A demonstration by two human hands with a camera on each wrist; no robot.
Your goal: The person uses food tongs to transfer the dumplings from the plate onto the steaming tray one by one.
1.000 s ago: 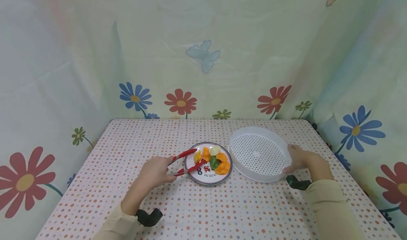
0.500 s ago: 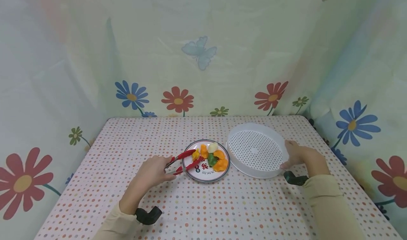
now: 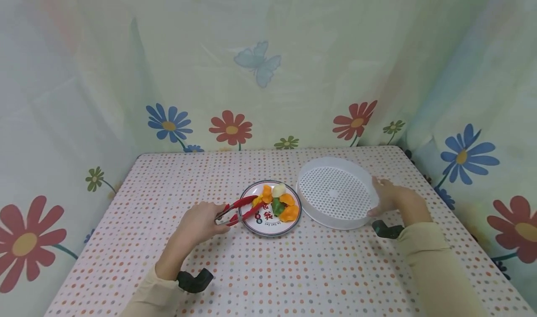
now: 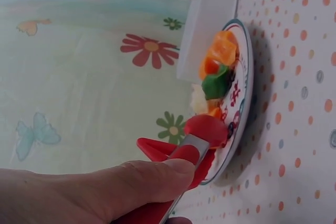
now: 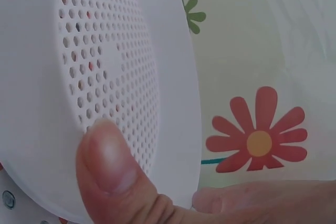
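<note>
Yellow piece (image 3: pixel 257 199): lay on the left part of the patterned-rim plate (image 3: pixel 268 232), between the tips of the red-ended tongs (image 3: pixel 244 201); whether the tips pressed it I could not tell.
Tongs grip: my left hand (image 3: pixel 199 221) grasped the tongs, the thumb along one arm.
Plate load: orange pieces (image 3: pixel 289 213), a green piece (image 3: pixel 277 207) and a whitish piece (image 3: pixel 278 190) sat bunched right of the tips.
White sieve (image 3: pixel 335 191): stood at the plate's right, its perforated floor bare; contact with the plate was unclear.
Sieve grip: my right hand (image 3: pixel 388 198) held the sieve by its right side, thumb and fingers set around the wall.
Support: the dotted tablecloth (image 3: pixel 293 270) lay beneath both.
Risk, slip: uneven tip pressure could have squeezed the yellow piece free.
Risk, dragging: the nearest orange piece could have been caught, being crowded against the tips.
Risk, knock: a sideways push on the sieve could have shifted the plate.
</note>
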